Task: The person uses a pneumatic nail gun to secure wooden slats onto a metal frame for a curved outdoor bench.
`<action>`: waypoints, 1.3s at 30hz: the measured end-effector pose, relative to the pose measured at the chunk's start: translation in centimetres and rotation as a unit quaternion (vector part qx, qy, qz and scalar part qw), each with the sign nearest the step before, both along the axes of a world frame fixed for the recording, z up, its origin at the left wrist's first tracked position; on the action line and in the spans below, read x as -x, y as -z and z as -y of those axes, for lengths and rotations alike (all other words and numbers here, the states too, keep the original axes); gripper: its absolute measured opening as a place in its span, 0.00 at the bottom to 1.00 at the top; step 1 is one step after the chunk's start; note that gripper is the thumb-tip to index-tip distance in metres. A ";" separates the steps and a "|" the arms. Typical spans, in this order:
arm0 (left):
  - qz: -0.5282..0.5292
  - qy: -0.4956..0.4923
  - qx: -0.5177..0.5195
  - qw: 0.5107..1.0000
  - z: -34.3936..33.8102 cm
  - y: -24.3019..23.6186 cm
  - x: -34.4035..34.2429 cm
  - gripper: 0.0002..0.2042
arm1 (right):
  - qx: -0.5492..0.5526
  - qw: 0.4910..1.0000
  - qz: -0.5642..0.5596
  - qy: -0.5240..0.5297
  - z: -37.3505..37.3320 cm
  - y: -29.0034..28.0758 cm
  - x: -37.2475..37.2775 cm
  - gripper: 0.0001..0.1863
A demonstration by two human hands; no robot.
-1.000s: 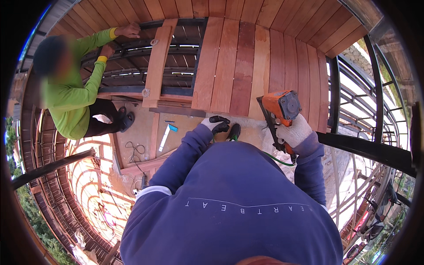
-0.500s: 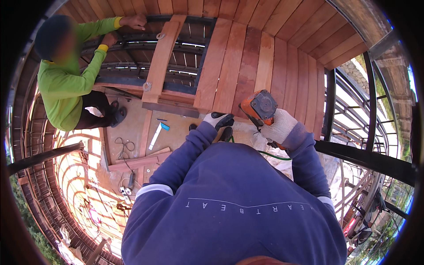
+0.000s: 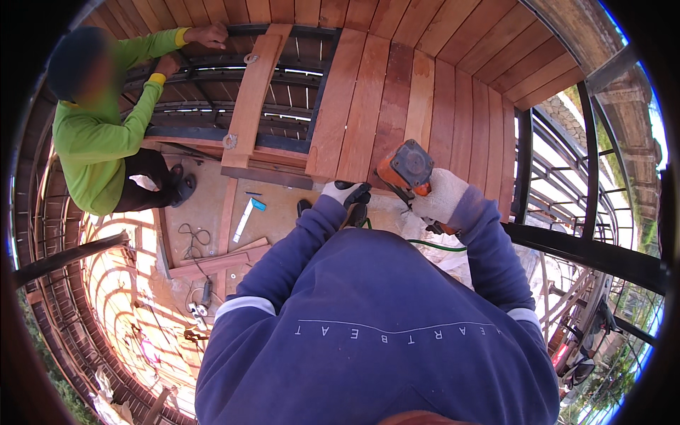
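Observation:
My right hand (image 3: 440,195), in a white glove, is closed round an orange-and-grey nail gun (image 3: 405,167), whose head sits over the front end of the reddish wooden planks (image 3: 354,106). A green hose (image 3: 443,247) trails from the gun. My left hand (image 3: 345,193), in a white glove with black fingertips, is at the planks' front edge left of the gun, fingers curled; what they hold, if anything, is hidden. Left of the planks, a loose board (image 3: 258,99) with two clamps (image 3: 230,142) lies across a dark metal frame (image 3: 301,78).
A person in a green sleeved top (image 3: 99,152) grips the frame at the left. Below lie a white strip with a blue end (image 3: 249,216), loose boards (image 3: 227,258) and a power tool on a cord (image 3: 207,290). Black beams (image 3: 581,251) cross at the right and left.
The nail gun and my right hand have swung left, toward my left hand, and the gun is now over the planks' front edge. My left hand has shifted slightly up with the view.

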State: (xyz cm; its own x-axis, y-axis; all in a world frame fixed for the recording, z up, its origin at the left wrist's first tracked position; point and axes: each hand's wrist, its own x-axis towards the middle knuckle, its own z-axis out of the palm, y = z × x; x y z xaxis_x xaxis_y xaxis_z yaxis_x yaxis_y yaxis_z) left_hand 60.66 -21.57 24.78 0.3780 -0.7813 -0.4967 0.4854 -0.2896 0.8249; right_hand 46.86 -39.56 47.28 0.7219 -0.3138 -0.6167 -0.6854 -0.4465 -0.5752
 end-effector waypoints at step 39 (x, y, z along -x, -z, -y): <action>-0.214 -0.119 0.039 0.969 -5.4 2.9 -4.8 0.15 | 0.023 0.944 0.147 0.294 -3.9 -1.7 9.9 0.12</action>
State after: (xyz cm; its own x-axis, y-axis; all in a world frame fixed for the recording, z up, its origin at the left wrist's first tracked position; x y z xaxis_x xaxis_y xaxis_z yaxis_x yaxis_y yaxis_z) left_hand 65.50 -16.12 21.86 0.3234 -0.7395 -0.5903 0.8336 -0.0725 0.5476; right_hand 36.95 -35.68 49.02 0.5524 -0.7351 -0.3931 -0.6370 -0.0680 -0.7679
